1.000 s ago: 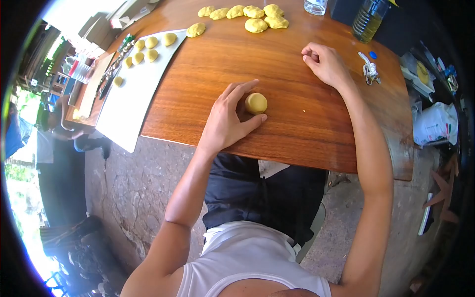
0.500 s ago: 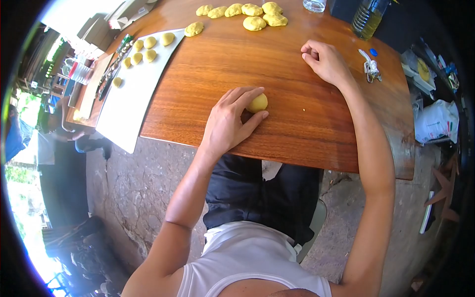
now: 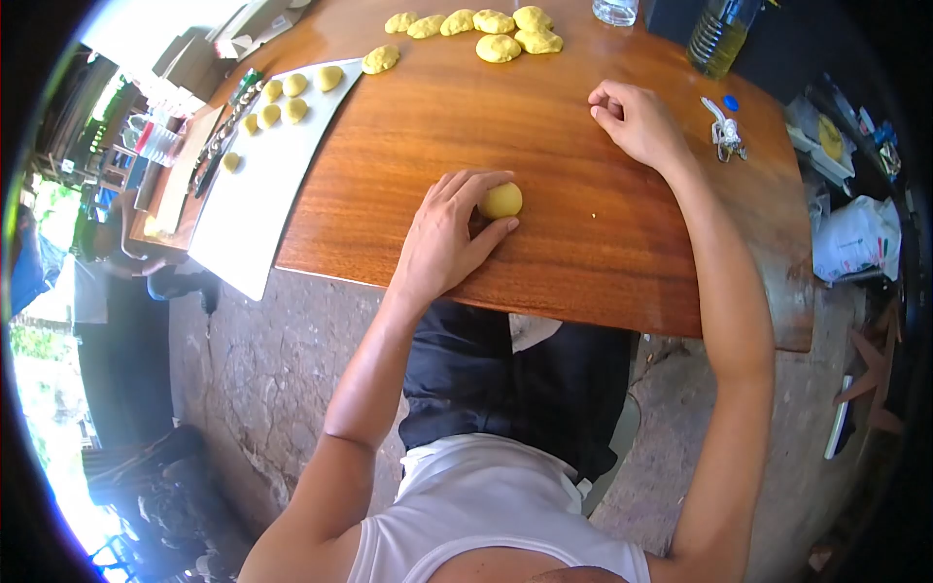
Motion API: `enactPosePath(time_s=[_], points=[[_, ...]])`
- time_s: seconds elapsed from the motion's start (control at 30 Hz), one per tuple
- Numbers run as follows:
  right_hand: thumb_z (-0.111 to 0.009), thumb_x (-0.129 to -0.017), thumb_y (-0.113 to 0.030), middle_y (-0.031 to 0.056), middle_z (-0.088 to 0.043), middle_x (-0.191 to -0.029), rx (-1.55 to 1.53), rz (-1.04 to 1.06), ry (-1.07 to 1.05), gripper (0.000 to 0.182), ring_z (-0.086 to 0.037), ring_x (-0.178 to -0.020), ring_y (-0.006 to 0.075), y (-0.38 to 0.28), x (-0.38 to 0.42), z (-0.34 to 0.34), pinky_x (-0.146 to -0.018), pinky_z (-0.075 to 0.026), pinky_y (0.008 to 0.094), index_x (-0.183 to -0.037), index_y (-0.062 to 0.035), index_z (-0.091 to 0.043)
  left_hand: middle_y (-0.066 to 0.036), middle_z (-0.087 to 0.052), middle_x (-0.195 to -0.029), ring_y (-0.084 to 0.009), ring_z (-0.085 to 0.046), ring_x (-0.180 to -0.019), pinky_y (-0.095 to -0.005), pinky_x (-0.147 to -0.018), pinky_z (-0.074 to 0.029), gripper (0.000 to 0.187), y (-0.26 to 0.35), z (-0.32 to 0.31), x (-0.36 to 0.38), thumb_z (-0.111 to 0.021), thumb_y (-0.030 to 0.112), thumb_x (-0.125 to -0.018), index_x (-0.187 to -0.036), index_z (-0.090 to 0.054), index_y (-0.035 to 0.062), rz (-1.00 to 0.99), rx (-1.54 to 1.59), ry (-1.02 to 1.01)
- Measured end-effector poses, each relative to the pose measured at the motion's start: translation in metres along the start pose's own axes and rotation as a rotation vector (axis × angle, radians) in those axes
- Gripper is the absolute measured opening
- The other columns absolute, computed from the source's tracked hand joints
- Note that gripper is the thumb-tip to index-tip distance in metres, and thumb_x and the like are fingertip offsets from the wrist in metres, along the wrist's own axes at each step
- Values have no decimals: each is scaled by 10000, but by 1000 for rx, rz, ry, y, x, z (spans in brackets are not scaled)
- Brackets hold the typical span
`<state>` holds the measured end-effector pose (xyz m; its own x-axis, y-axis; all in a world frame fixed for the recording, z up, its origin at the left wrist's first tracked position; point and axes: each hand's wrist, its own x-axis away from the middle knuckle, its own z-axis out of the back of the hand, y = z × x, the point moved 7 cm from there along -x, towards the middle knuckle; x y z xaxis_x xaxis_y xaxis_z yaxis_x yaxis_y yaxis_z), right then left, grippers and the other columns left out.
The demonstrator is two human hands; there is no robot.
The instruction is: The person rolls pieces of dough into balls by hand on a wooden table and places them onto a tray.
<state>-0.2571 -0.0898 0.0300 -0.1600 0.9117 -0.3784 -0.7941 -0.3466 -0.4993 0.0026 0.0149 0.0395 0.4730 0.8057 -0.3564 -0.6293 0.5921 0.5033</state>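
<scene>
My left hand [image 3: 449, 231] curves round a smooth yellow dough ball [image 3: 502, 201] on the wooden table, the fingers behind it and the thumb in front. The ball's right side shows; its left edge is partly behind the fingers. Farther right, my right hand [image 3: 627, 117] rests on the tabletop with its fingers curled in loosely and nothing visible in them. Toward the far edge lie several rougher yellow dough lumps [image 3: 498, 49]. Several small round dough balls [image 3: 294, 111] sit on a white board [image 3: 243, 209] at the left.
A drinking glass [image 3: 615, 11] and a bottle of yellowish liquid [image 3: 721, 39] stand at the back right. A white cord [image 3: 725, 134] and a blue cap [image 3: 731, 102] lie right of my right hand. Beyond the table's right edge is a white plastic bag [image 3: 857, 238].
The dough ball and my left hand have shifted very slightly left, and a little more of the ball shows. My right hand stays almost still.
</scene>
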Motion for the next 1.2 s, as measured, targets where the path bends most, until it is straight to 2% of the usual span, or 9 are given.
enactPosePath(time_s=[0.13,0.37,0.53,0.77,0.97,1.03,1.1,1.17,1.2], points=[[-692,-946,-159,56,-606,-710,-36,-10,-14,149,-580,-666,187,1,-1,1,-636,-484,359,-1034,-39,-683,-150,-683,-1268,-347,-612,-1234,-442,-1087,-471,658,2,1,-2,-810,134,-842,-1448,-559,88,37,37,13],[-710,-920,-144,98,-681,-766,3,-31,-17,129,-651,-698,238,-4,0,5,-655,-520,391,-1002,-45,-691,-154,-592,-1423,-325,-616,-1228,-440,-1108,-455,879,-7,10,0,-851,135,-765,-1542,-443,94,-50,181,47],[-710,-916,-148,96,-680,-759,-37,-13,-17,134,-650,-690,236,2,-3,2,-649,-514,393,-1002,-48,-693,-157,-595,-1302,-303,-642,-1057,-417,-971,-537,1056,-2,10,3,-957,333,-665,-1551,-429,104,220,68,65],[-706,-911,-151,103,-676,-747,-18,-21,-11,145,-641,-668,237,0,-2,4,-638,-506,399,-1006,-44,-690,-149,-626,-1152,-269,-666,-992,-387,-875,-568,951,3,-6,-8,-948,391,-685,-1472,-518,73,115,-204,122],[-699,-931,-147,69,-611,-704,-22,41,18,150,-575,-639,204,0,0,2,-621,-467,380,-1036,-41,-679,-169,-624,-1320,-270,-664,-1137,-432,-967,-539,861,-11,-4,-10,-927,236,-709,-1456,-538,56,110,124,-37],[-698,-931,-149,72,-612,-705,-33,22,5,153,-580,-642,208,0,-1,5,-623,-470,383,-1037,-41,-680,-164,-586,-1406,-275,-644,-1162,-430,-1012,-516,861,7,12,-8,-922,181,-700,-1463,-543,59,-86,165,40],[-696,-930,-151,75,-614,-706,-55,3,-8,155,-584,-645,213,0,0,4,-625,-473,385,-1039,-42,-680,-151,-566,-1430,-280,-630,-1188,-420,-1062,-495,880,9,11,-5,-928,181,-702,-1481,-535,63,-57,117,52],[-695,-930,-152,80,-618,-709,-37,27,18,157,-593,-650,218,0,0,4,-623,-477,388,-1039,-41,-680,-155,-546,-1463,-273,-618,-1232,-411,-1111,-468,902,-4,5,-2,-931,167,-702,-1499,-519,67,238,133,67],[-695,-930,-152,80,-618,-709,-43,17,20,157,-593,-650,218,3,0,3,-623,-477,388,-1039,-41,-680,-155,-546,-1463,-273,-618,-1232,-411,-1111,-468,902,-3,3,-3,-931,167,-702,-1499,-519,67,237,131,56]])
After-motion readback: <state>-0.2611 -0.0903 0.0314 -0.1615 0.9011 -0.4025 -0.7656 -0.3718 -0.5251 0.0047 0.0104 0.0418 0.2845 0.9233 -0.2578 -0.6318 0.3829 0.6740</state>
